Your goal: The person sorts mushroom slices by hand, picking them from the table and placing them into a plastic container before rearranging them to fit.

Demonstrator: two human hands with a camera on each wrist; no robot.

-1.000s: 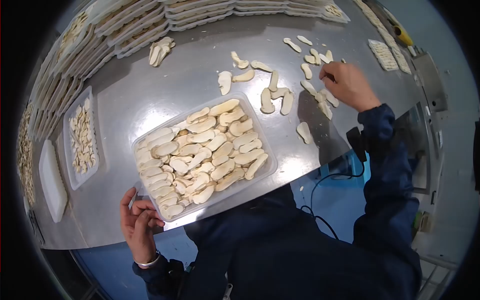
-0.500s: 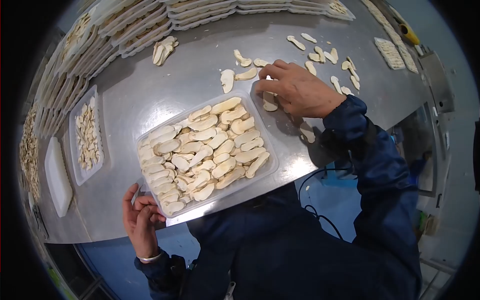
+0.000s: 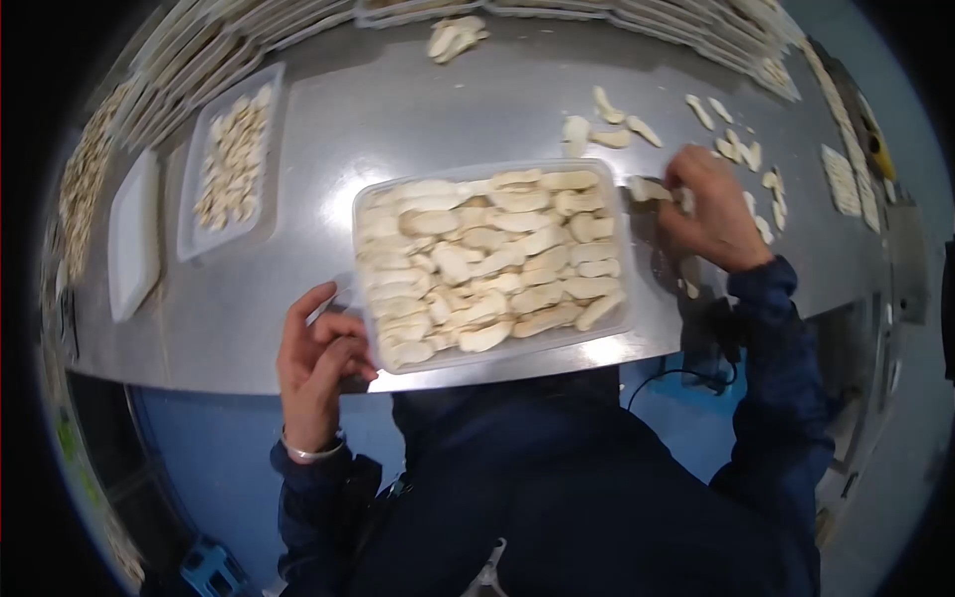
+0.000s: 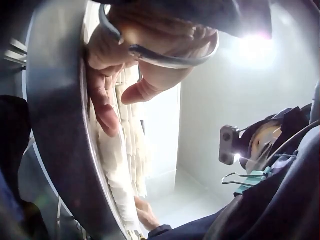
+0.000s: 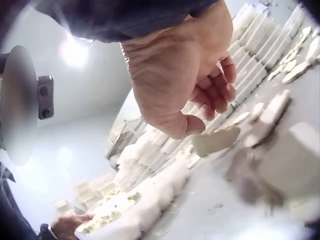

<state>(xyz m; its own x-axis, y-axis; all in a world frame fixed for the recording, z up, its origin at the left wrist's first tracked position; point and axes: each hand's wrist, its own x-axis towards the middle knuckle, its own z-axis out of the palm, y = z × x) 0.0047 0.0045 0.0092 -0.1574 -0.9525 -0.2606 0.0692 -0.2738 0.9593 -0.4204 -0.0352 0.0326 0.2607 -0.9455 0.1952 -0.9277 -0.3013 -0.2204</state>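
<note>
A clear plastic tray [image 3: 627, 328] full of overlapping pale mushroom slices stands at the table's front edge in the head view. My left hand [image 3: 323, 363] rests at its near left corner, fingers loosely bent and the thumb apart from them. In the left wrist view the left hand [image 4: 135, 65] lies along the tray's side. My right hand [image 3: 711, 204] is over the table just right of the tray, pinching a mushroom slice [image 3: 647, 189] at its end. The right wrist view shows the slice [image 5: 217, 141] at the right thumb's tip.
Loose slices [image 3: 610, 138] lie behind the tray, with more [image 3: 738, 149] at the right. A smaller pile [image 3: 458, 38] sits farther back. At the left are another filled tray [image 3: 189, 214] and a white tray [image 3: 134, 239]. Stacked filled trays [image 3: 199, 65] line the back.
The right hand went left from the far right slices to those beside the tray, and one slice is now at its fingertips. The head view has turned; the left hand stays at the tray's corner.
</note>
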